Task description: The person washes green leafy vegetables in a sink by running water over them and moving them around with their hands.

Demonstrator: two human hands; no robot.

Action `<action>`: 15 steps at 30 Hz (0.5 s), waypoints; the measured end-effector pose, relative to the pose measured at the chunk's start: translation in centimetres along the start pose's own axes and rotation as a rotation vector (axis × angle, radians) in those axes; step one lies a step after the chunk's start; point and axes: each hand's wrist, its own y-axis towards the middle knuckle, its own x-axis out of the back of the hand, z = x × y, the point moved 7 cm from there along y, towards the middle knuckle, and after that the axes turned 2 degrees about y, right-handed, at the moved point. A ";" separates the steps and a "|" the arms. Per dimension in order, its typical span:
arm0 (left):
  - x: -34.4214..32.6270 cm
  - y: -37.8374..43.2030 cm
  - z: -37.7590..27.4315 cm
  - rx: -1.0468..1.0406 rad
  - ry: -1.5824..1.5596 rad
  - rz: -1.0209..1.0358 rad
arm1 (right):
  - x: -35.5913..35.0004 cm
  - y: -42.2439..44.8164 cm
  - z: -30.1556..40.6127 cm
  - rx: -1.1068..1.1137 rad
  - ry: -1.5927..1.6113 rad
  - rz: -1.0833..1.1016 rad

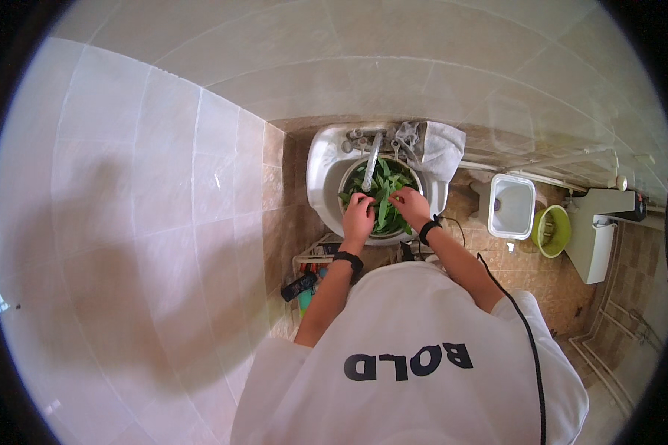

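A round bowl [421, 176] filled with long green leaves [387, 181] sits in the white washbasin [323, 183]. The faucet's spout [372, 164] reaches out over the leaves. My left hand [359, 215] is at the left side of the bowl, its fingers pinched on some leaves. Opposite it, my right hand [411, 205] also pinches leaves between thumb and fingers near the bowl's middle. The fingertips of both hands are partly hidden among the greens. Each wrist wears a black band.
A grey cloth [444, 146] lies on the basin's back right corner. On the floor to the right stand a white bin [512, 206] and a green basin [552, 231]. Left of me, a rack [312, 258] holds bottles. A black cable [526, 328] runs down my right side.
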 end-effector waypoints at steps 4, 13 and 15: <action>-1.5 0.9 -0.1 -0.112 0.156 0.090 | -0.6 0.1 0.0 0.157 -0.132 -0.075; -7.0 3.6 4.4 -0.052 0.434 0.286 | -5.8 2.1 -3.7 -0.005 -0.679 0.031; -8.8 4.1 5.6 -0.057 0.358 0.241 | -6.0 2.7 -4.4 -0.066 -0.732 0.014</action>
